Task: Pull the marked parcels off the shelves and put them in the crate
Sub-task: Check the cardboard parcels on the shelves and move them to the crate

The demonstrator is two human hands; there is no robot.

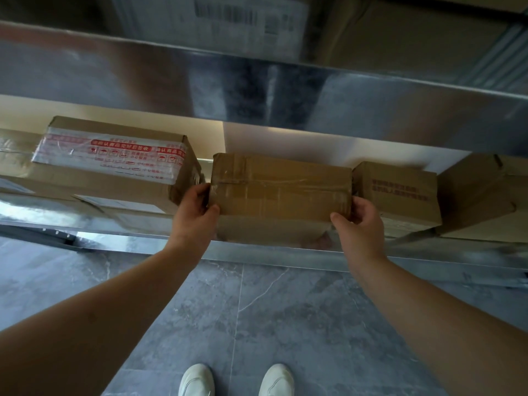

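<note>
A plain brown taped parcel (281, 187) sits on the lower metal shelf (257, 254), in the middle of the row. My left hand (194, 210) grips its left end, thumb on the front face. My right hand (357, 221) grips its right end, fingers tucked into the gap beside the neighbouring box. I cannot see any mark on this parcel from here. No crate is in view.
A larger box with red-printed tape (114, 161) stands close on the left. A small box with red text (397, 192) and another carton (483, 195) stand on the right. The upper shelf's metal edge (257, 84) hangs overhead. Grey tiled floor and my white shoes (237, 380) lie below.
</note>
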